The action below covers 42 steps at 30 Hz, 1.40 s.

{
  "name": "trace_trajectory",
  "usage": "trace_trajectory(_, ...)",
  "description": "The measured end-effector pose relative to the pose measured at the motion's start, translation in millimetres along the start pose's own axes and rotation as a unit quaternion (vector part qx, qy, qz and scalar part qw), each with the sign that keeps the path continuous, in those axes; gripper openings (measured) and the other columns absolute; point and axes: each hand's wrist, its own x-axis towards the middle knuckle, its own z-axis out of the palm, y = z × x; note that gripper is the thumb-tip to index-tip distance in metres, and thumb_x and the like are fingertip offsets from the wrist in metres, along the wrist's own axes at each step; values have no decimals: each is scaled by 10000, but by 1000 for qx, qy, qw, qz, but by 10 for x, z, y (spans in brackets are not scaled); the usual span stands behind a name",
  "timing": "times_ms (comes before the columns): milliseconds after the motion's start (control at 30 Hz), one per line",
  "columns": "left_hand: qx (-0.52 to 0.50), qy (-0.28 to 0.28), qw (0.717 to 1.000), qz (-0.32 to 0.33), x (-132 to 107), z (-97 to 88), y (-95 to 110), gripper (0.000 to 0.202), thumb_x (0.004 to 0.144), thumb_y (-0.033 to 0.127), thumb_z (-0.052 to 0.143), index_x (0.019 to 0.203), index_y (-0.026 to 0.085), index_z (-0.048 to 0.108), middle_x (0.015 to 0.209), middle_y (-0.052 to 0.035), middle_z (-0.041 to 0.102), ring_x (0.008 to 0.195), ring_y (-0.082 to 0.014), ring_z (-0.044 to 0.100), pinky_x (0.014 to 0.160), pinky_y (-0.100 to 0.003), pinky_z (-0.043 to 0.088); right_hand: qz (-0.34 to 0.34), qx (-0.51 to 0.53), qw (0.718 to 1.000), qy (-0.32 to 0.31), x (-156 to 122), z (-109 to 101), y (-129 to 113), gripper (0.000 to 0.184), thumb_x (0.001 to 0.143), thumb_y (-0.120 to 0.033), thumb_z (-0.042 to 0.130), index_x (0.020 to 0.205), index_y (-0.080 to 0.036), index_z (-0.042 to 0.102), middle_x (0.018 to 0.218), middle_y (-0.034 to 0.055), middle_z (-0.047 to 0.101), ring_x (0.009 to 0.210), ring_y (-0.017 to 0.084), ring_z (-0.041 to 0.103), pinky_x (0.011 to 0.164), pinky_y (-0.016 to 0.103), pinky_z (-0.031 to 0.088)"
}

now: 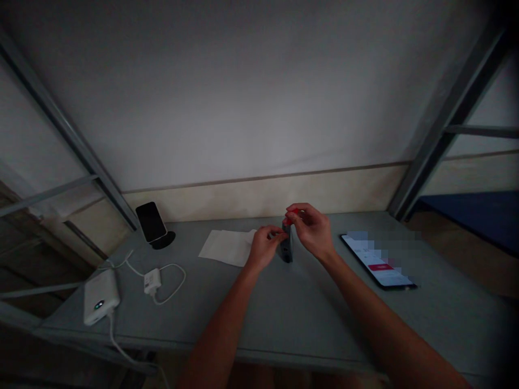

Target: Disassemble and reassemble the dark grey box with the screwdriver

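Observation:
A small dark, narrow object point(287, 252) stands upright on the grey table; its exact kind is hard to make out in the dim light. My left hand point(264, 244) has its fingertips closed on the object's upper left side. At its top, a small red piece point(291, 216) is pinched between the thumb and fingers of my right hand point(314, 229). Whether the red piece is joined to the dark object or apart from it I cannot tell. White paper sheets point(227, 247) lie just left of my left hand, partly behind it.
Right of my hands lies a tablet point(377, 262) with a lit screen, partly blurred. A phone point(151, 222) leans on a round dark stand at the back left. A white power bank point(101, 297), a white adapter point(152, 281) and cables occupy the left end. Metal posts point(438, 146) frame the table point(300, 319).

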Motion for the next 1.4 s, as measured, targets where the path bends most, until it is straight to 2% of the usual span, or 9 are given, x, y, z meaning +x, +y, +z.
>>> trace_trajectory(133, 7, 4, 1000, 4, -2, -14, 15, 212, 837, 388, 694, 882, 197, 774, 873, -58, 745, 776, -188, 613, 733, -296, 444, -10, -17, 1000, -4, -11, 13, -21, 158, 898, -342, 641, 980, -210, 672, 802, 32, 715, 679, 167, 706, 641, 295, 579)
trace_trajectory(300, -13, 2, 1000, -5, -10, -5, 16, 260, 842, 413, 681, 876, 170, 769, 842, -54, 743, 719, -174, 608, 692, -288, 440, -24, -45, 999, -16, -22, 19, -18, 152, 911, -347, 623, 975, -220, 677, 787, 32, 714, 696, 179, 714, 668, 312, 589)
trace_trajectory(500, -29, -39, 999, -9, -1, 25, 8, 299, 857, 434, 664, 894, 156, 766, 872, -70, 755, 773, -189, 642, 721, -291, 469, -15, -68, 997, -17, -17, 9, 9, 172, 922, -348, 605, 1003, -214, 677, 786, 33, 715, 680, 175, 714, 644, 300, 587)
trace_trajectory(633, -9, -63, 998, 11, 8, -23, 8, 234, 841, 345, 684, 961, 166, 774, 940, -71, 765, 747, -181, 636, 723, -296, 468, -14, -70, 997, -13, -5, -16, 31, 162, 923, -327, 603, 1005, -209, 678, 779, 29, 712, 679, 171, 714, 640, 290, 578)
trace_trajectory(767, 30, -72, 996, 35, 16, -72, 8, 200, 848, 242, 650, 994, 194, 779, 1026, -69, 769, 927, -219, 654, 816, -316, 474, -14, -71, 997, -12, 6, -31, 55, 176, 919, -336, 607, 1015, -208, 678, 775, 27, 712, 673, 173, 715, 629, 288, 573)
trace_trajectory(867, 36, -74, 996, 36, 12, -82, 20, 194, 857, 223, 631, 983, 204, 777, 1054, -65, 765, 1033, -238, 650, 870, -333, 477, -13, -76, 997, -16, 9, -26, 51, 181, 914, -352, 610, 996, -207, 682, 764, 25, 710, 652, 173, 710, 621, 291, 574)
trace_trajectory(1133, 25, -79, 994, 73, -12, -78, 138, 132, 850, 200, 655, 919, 219, 766, 1049, -59, 763, 1050, -232, 666, 1012, -375, 437, -18, -76, 997, -26, 13, -52, -73, 167, 911, -341, 609, 987, -213, 684, 731, 19, 703, 632, 173, 700, 610, 292, 571)
trace_trajectory(1233, 30, -83, 994, 71, -18, -68, 159, 120, 845, 200, 664, 899, 224, 768, 1049, -59, 765, 1062, -237, 668, 1074, -402, 401, -16, -86, 996, -33, 19, -72, -59, 176, 908, -348, 609, 989, -214, 690, 746, 24, 709, 634, 176, 695, 616, 302, 569)
trace_trajectory(1400, 35, -82, 993, 78, -23, -47, 162, 88, 838, 244, 693, 878, 237, 771, 1067, -54, 757, 1067, -238, 664, 1088, -417, 387, -9, -86, 995, -51, 10, -66, 11, 171, 903, -338, 609, 989, -219, 698, 738, 18, 703, 622, 168, 678, 610, 297, 560)
